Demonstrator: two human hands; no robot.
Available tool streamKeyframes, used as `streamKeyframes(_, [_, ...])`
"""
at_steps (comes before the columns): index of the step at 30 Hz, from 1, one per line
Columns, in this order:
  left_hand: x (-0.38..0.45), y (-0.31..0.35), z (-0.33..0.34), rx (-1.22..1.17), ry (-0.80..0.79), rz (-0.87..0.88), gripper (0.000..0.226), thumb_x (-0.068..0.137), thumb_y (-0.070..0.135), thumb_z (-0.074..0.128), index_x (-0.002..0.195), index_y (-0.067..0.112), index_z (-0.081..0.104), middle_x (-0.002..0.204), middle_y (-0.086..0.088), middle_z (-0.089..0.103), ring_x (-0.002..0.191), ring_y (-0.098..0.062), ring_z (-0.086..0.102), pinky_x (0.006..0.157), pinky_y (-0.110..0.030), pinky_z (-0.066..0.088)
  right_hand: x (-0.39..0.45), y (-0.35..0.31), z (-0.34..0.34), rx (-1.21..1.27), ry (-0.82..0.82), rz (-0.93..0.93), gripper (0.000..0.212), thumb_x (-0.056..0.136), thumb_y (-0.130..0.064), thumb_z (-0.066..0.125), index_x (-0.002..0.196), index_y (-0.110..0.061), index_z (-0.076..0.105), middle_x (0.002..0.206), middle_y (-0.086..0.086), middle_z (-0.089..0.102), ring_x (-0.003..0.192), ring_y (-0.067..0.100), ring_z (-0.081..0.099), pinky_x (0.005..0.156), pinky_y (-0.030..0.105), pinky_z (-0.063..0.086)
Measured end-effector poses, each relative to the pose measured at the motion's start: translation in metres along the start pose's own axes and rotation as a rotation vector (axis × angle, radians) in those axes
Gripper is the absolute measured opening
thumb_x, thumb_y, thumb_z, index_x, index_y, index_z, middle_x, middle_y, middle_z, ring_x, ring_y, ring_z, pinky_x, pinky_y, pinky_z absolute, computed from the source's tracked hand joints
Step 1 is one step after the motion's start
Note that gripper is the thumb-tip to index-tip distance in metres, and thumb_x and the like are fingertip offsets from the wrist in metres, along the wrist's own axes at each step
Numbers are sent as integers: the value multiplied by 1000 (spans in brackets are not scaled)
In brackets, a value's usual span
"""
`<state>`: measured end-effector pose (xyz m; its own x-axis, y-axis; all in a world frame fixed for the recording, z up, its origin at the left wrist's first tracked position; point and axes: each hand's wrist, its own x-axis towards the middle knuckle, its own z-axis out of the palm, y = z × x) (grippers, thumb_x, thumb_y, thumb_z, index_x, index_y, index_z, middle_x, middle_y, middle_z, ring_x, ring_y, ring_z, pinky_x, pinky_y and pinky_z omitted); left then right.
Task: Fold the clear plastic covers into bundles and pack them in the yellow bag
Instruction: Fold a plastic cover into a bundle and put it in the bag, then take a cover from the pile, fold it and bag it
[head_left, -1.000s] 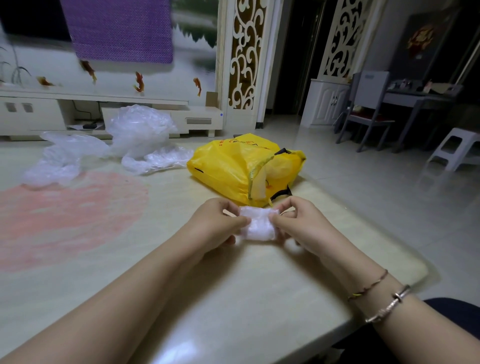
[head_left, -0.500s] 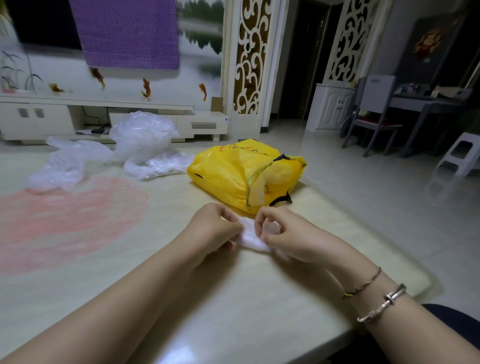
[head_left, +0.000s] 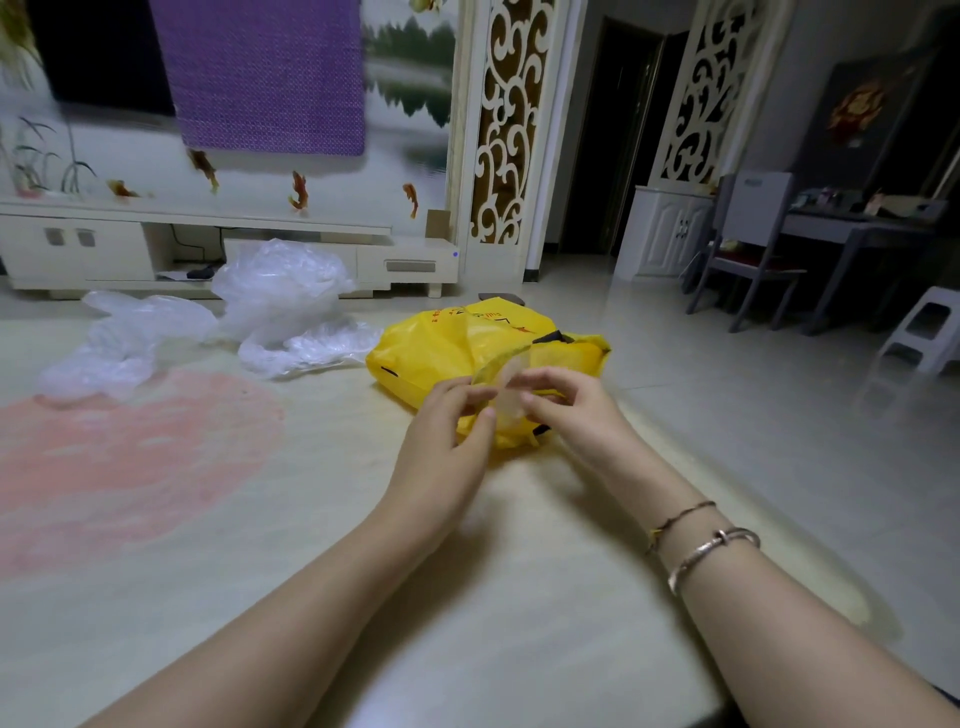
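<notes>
The yellow bag (head_left: 431, 353) lies on its side on the table, its mouth facing me. Both my hands are raised at that mouth. My right hand (head_left: 566, 410) has its thumb and fingers curled round a pale folded plastic bundle (head_left: 511, 395), held at the opening; motion blur hides the bundle's outline. My left hand (head_left: 447, 441) is just left of it, fingers loosely extended and touching the bag's rim. Loose clear plastic covers (head_left: 280, 291) are heaped at the far left of the table.
The table (head_left: 363, 597) is beige with a pink patch (head_left: 119, 467) on the left; its right edge runs close past my right forearm. Beyond stand a white cabinet (head_left: 78, 249), a grey chair (head_left: 748, 249), a desk and a white stool (head_left: 924, 332).
Both hands have lifted off the table and moved forward to the bag's mouth, the right one carrying the folded bundle. My view has tilted up a little.
</notes>
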<state>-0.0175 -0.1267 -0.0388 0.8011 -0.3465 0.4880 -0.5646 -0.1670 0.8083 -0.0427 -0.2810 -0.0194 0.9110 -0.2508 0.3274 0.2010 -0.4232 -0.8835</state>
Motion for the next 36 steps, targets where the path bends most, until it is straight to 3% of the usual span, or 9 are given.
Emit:
streamKeyframes(5, [3,6,-3,-215,96,-71,19,93,3,53,97,11,70,106,0,64,87,4,57,73,-5,40,15,3,19,-368,-167,-45,33,92,5,43,102,-22,59,100,-6,63,92,9,56,76,11,42])
streamKeyframes(9, [-1,7,-9,-348,7,-158,24,92,2,52,91,7,75,92,-4,71,80,-4,57,70,-8,42,39,-11,37,-966,-454,253,33,100,-19,39,131,-14,49,139,12,48,126,27,45,109,34,32])
streamKeyframes(14, [0,1,-23,-386,-54,-232,24,92,2,52,92,7,75,97,-7,72,86,-8,60,79,-16,44,49,-42,46,-1374,-578,108,18,95,-34,44,79,-28,39,84,-6,41,89,22,43,101,33,32])
streamKeyframes(16, [0,-1,-25,-363,-79,-237,23,92,2,52,93,8,75,102,-8,71,85,-11,59,70,-12,42,46,-30,44,-1316,-525,55,7,93,-34,49,96,-28,48,100,-2,50,104,25,45,109,36,33])
streamKeyframes(20, [-2,3,-23,-372,-106,-248,22,90,-1,54,92,9,73,107,-5,69,85,-12,54,60,-9,38,16,-9,12,-898,-310,41,37,85,2,44,120,-5,53,123,14,53,118,30,48,97,30,39])
streamKeyframes(25, [-4,8,-33,-317,-94,-254,21,87,1,57,88,13,74,103,-1,72,89,-9,60,70,-13,42,-21,-11,-17,-863,-274,-124,64,79,10,39,134,-19,52,148,3,36,141,20,27,115,28,23])
streamKeyframes(30, [9,7,-60,-287,11,-320,28,89,-1,47,80,15,68,98,-10,69,79,-14,65,67,-15,45,-40,-37,-10,-780,-86,-265,41,70,-4,35,85,-19,71,94,-3,66,96,19,57,87,36,47])
streamKeyframes(33, [18,7,-80,-273,52,-346,26,92,-2,43,85,9,65,98,-9,67,75,-14,61,50,-3,41,-36,-56,12,-728,-43,-273,33,74,-8,38,80,-15,69,83,-7,67,84,12,59,76,31,46])
streamKeyframes(36, [27,-8,-109,-71,93,-312,24,90,3,45,83,14,65,97,-6,68,84,-19,61,63,-15,47,-21,-74,41,-723,-64,-274,29,82,-1,44,83,-14,70,71,-15,57,66,2,48,63,26,35])
